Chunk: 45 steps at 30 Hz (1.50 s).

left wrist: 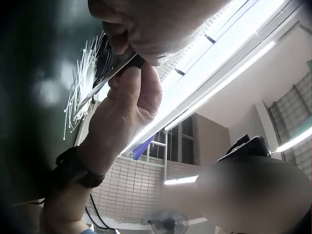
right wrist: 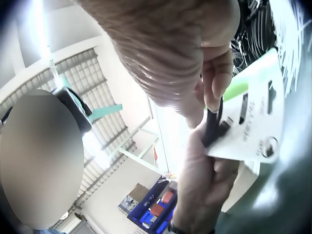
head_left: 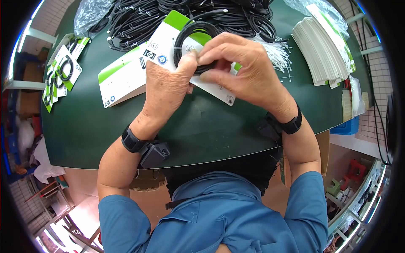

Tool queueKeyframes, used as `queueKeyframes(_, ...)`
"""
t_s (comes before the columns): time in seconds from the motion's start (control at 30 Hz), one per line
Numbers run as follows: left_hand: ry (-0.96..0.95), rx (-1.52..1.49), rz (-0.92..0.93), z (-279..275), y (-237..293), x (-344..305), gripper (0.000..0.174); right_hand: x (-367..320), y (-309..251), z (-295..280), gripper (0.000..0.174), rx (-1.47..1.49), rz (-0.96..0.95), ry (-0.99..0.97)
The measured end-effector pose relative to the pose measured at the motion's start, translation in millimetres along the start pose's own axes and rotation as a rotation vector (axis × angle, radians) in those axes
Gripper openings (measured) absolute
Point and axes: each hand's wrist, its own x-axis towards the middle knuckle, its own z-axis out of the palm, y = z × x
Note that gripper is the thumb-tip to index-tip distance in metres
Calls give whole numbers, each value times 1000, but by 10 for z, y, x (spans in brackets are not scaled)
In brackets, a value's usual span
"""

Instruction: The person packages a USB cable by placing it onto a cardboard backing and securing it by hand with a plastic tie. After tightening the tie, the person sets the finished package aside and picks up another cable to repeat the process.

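A coiled black cable lies against a white and green card, both held up above the table. My left hand grips the card and coil from the left, its thumb on the cable. From the right, my right hand pinches at the coil with thumb and fingers. In the right wrist view the card hangs beside the black cable, between both hands. What exactly the right fingertips pinch is hidden.
Black cables pile up at the back, white ties beside them. Stacked cards stand right; more cards lie left of centre. Carded cables are at far left. The table edge curves near the body.
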Motion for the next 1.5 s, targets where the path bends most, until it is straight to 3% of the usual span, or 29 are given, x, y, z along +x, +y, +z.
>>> queueKeyframes(0.07, 26, 66, 28, -11, -1, -19, 17, 47, -51, -95, 18, 86, 57, 14)
queueKeyframes(0.17, 35, 94, 318, -22, -123, 49, 20, 76, 134, -330, 13, 0, 35, 30)
queueKeyframes(0.3, 34, 79, 315, -53, -83, 62, 23, 49, 323, -540, 9, -136, 216, -19)
queueKeyframes(0.4, 70, 44, 314, -99, -54, 92, 23, 15, 476, -575, 13, -334, 385, -161)
queueKeyframes(0.53, 114, 5, 337, -146, -58, 115, 23, -38, 458, -430, 18, -569, 150, -186)
queueKeyframes(0.6, 103, -38, 363, -128, -35, 136, 23, -103, 576, -387, 19, -641, 144, -206)
queueKeyframes(0.67, 167, -72, 150, -141, -10, 93, 27, -109, 646, -372, 20, -710, 143, -233)
queueKeyframes(0.73, 168, -108, 172, -131, -18, 125, 28, -55, 663, -357, 13, -605, 235, -326)
queueKeyframes(0.83, 209, -130, 193, -130, -28, 142, 30, -39, 611, -353, 11, -609, 233, -316)
queueKeyframes(1.17, 273, -114, 182, -191, -58, 165, 34, -52, 642, -382, 12, -591, 253, -176)
queueKeyframes(1.5, 285, -112, 186, -179, -111, 163, 42, -38, 559, -422, 9, -597, 353, -315)
